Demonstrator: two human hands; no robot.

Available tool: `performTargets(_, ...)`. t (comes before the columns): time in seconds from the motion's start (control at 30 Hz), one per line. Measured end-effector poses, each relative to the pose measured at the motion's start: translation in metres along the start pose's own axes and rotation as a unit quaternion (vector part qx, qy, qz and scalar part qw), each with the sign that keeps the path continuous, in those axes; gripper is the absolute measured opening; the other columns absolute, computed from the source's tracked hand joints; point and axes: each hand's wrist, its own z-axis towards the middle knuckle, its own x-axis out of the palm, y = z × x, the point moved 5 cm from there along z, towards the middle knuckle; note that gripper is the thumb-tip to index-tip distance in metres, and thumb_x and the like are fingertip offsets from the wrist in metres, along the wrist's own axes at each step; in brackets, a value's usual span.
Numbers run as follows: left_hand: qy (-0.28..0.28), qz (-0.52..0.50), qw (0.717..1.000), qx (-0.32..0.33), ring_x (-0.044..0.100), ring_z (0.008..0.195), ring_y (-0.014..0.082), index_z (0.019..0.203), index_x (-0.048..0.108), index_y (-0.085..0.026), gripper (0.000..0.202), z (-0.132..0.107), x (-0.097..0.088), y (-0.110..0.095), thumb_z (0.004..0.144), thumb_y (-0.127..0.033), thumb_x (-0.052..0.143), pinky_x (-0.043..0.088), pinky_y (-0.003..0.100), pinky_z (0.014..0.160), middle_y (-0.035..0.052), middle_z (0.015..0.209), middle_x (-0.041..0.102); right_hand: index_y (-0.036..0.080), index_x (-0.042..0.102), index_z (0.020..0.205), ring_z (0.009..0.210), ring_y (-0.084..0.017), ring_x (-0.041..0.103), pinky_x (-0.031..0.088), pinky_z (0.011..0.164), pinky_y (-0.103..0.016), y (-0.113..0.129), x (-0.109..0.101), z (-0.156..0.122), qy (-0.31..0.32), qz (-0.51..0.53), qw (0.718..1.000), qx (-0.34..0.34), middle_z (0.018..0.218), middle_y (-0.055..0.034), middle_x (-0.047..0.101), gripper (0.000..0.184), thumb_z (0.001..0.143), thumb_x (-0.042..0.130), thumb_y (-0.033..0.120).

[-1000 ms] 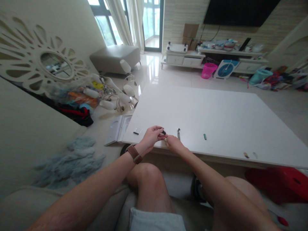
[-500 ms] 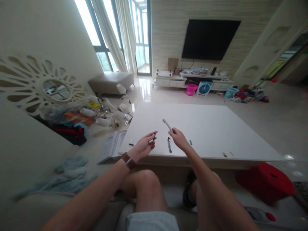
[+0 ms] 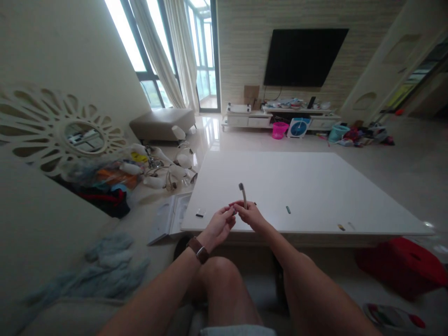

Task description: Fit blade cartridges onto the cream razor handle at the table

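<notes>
My two hands meet over the near edge of a low white table (image 3: 315, 186). My right hand (image 3: 251, 215) is closed on a thin grey stick-like tool (image 3: 242, 193) that points up and away from me. My left hand (image 3: 220, 224), with a brown watch on its wrist, has its fingertips pinched against the bottom end of that tool; what it holds there is too small to make out. A small dark part (image 3: 200, 213) lies on the table to the left, and a small green piece (image 3: 288, 209) lies to the right.
A white tray (image 3: 168, 218) leans by the table's left corner. A chandelier with white shades (image 3: 164, 165) and a bag of clutter lie on the floor at left. A red stool (image 3: 402, 263) stands at right. A TV stand, pink basket and fan are far behind.
My hands were apart half a second ago, the right one lifting the grey tool. Now they have come together, and the left fingers touch the tool's lower end.
</notes>
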Motion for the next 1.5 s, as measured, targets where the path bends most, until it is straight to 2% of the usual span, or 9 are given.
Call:
performTargets(0.1, -0.021, -0.005, 1.0, -0.001, 0.056, 0.059, 0.0039, 0.087, 0.068, -0.011, 0.003, -0.002, 0.001, -0.001, 0.083, -0.011, 0.068, 0.048, 0.014, 0.058, 0.0038, 0.079, 0.065, 0.016, 0.068, 0.08, 0.04, -0.007, 0.03, 0.019, 0.038, -0.023, -0.004, 0.003, 0.005, -0.016, 0.029, 0.999, 0.018, 0.056, 0.0025, 0.055, 0.035, 0.076, 0.07, 0.051)
performTargets(0.27, -0.023, 0.061, 0.998, -0.012, 0.06, 0.063, 0.0095, 0.086, 0.072, -0.01, 0.017, -0.006, 0.0, 0.002, 0.081, -0.027, 0.07, 0.047, 0.021, 0.06, 0.0093, 0.087, 0.07, 0.019, 0.058, 0.067, 0.039, -0.007, 0.031, 0.018, 0.038, -0.023, -0.007, -0.003, 0.002, -0.022, 0.041, 0.998, 0.042, 0.054, 0.0021, 0.057, 0.035, 0.072, 0.074, 0.049)
performTargets(0.4, -0.01, 0.149, 0.989, -0.003, 0.059, 0.062, 0.0105, 0.084, 0.073, -0.011, 0.021, -0.009, 0.001, 0.009, 0.072, -0.027, 0.077, 0.043, 0.023, 0.06, 0.0085, 0.084, 0.07, 0.02, 0.054, 0.063, 0.039, -0.007, 0.028, 0.018, 0.039, -0.023, -0.014, -0.011, -0.006, -0.027, 0.025, 0.997, 0.063, 0.045, 0.0072, 0.043, 0.036, 0.069, 0.076, 0.048)
performTargets(0.57, -0.059, 0.151, 0.986, 0.029, 0.058, 0.061, 0.0088, 0.081, 0.073, -0.011, 0.021, -0.008, -0.007, 0.008, 0.07, -0.028, 0.079, 0.042, 0.023, 0.061, 0.0069, 0.081, 0.07, 0.018, 0.065, 0.079, 0.048, -0.01, 0.038, 0.026, 0.044, -0.024, -0.016, -0.015, -0.004, -0.043, -0.021, 0.999, 0.016, 0.058, 0.0037, 0.052, 0.035, 0.073, 0.072, 0.052)
performTargets(0.67, -0.109, 0.123, 0.985, 0.047, 0.061, 0.064, 0.0092, 0.084, 0.073, -0.01, 0.017, -0.006, -0.014, 0.004, 0.072, -0.022, 0.078, 0.044, 0.022, 0.065, 0.0081, 0.082, 0.071, 0.02, 0.064, 0.093, 0.049, -0.01, 0.038, 0.027, 0.046, -0.023, -0.02, -0.015, -0.002, -0.051, -0.032, 0.998, 0.002, 0.057, 0.005, 0.051, 0.038, 0.08, 0.065, 0.055)
performTargets(0.8, -0.139, 0.082, 0.984, 0.07, 0.066, 0.07, 0.0117, 0.084, 0.07, -0.01, 0.011, -0.006, -0.018, 0.001, 0.075, -0.015, 0.075, 0.049, 0.024, 0.072, 0.0094, 0.081, 0.072, 0.02, 0.063, 0.094, 0.047, -0.011, 0.035, 0.027, 0.047, -0.024, -0.027, -0.016, -0.003, -0.039, -0.043, 0.998, 0.011, 0.054, 0.0057, 0.044, 0.041, 0.089, 0.048, 0.058)
performTargets(0.97, -0.154, 0.042, 0.982, 0.097, 0.069, 0.074, 0.0135, 0.083, 0.068, -0.011, 0.009, -0.007, -0.017, -0.003, 0.077, -0.013, 0.075, 0.052, 0.029, 0.08, 0.0096, 0.082, 0.073, 0.019, 0.066, 0.077, 0.053, -0.014, 0.038, 0.029, 0.051, -0.026, -0.028, -0.022, -0.006, -0.056, -0.147, 0.987, -0.017, 0.055, 0.0032, 0.039, 0.053, 0.093, 0.04, 0.063)
performTargets(1.3, -0.176, 0.024, 0.977, 0.118, 0.068, 0.067, 0.0113, 0.077, 0.067, -0.01, 0.004, -0.006, -0.017, -0.006, 0.079, -0.006, 0.065, 0.052, 0.026, 0.076, 0.0052, 0.074, 0.07, 0.019, 0.065, 0.07, 0.054, -0.013, 0.043, 0.026, 0.055, -0.027, -0.021, -0.013, -0.013, -0.007, -0.31, 0.946, -0.096, 0.054, 0.0031, 0.047, 0.049, 0.097, 0.044, 0.054)
performTargets(1.5, -0.185, 0.058, 0.974, 0.119, 0.067, 0.069, 0.0122, 0.078, 0.066, -0.01, 0.008, -0.004, -0.023, -0.001, 0.075, -0.012, 0.073, 0.052, 0.027, 0.075, 0.0078, 0.077, 0.071, 0.02, 0.064, 0.067, 0.054, -0.014, 0.045, 0.026, 0.056, -0.028, -0.024, -0.029, -0.01, -0.098, -0.362, 0.925, -0.063, 0.054, 0.0011, 0.05, 0.048, 0.096, 0.045, 0.053)
